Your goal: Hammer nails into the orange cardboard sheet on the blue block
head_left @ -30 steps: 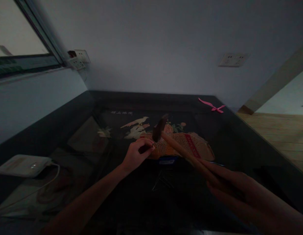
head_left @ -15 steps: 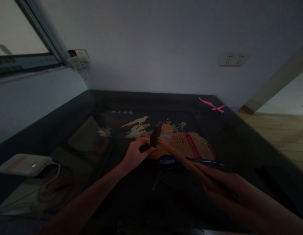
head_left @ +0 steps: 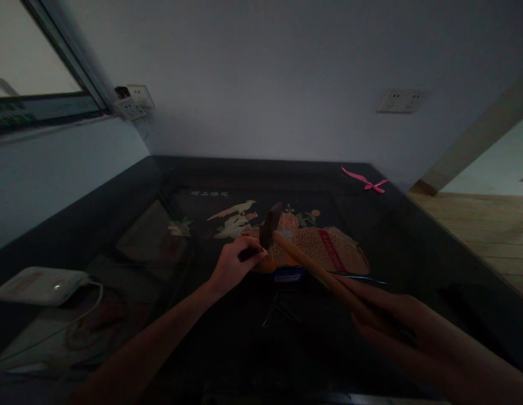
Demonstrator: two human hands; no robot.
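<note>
My right hand (head_left: 396, 326) is wrapped round the wooden handle of a hammer (head_left: 312, 264). The dark hammer head (head_left: 269, 225) is just above the fingertips of my left hand (head_left: 240, 259). Thumb and forefinger of that left hand are pinched on what looks like a thin nail (head_left: 262, 247), mostly hidden by the fingers and the head. Below the fingertips lies an orange-brown piece (head_left: 267, 263), its kind unclear in the dim light. A blue packet (head_left: 289, 275) sits beside it. Several thin nails (head_left: 280, 309) are scattered on the table nearer to me.
On the dark glossy table (head_left: 227, 349) lies a dotted tan sheet with a red band (head_left: 341, 253). A pink ribbon (head_left: 366, 181) rests at the back right, a white power bank (head_left: 41, 285) with a cable at the left. Sockets (head_left: 402, 101) are on the wall behind.
The hammer head has risen slightly and tilted away from my left fingertips. My left hand has stayed in its place with the pinch kept.
</note>
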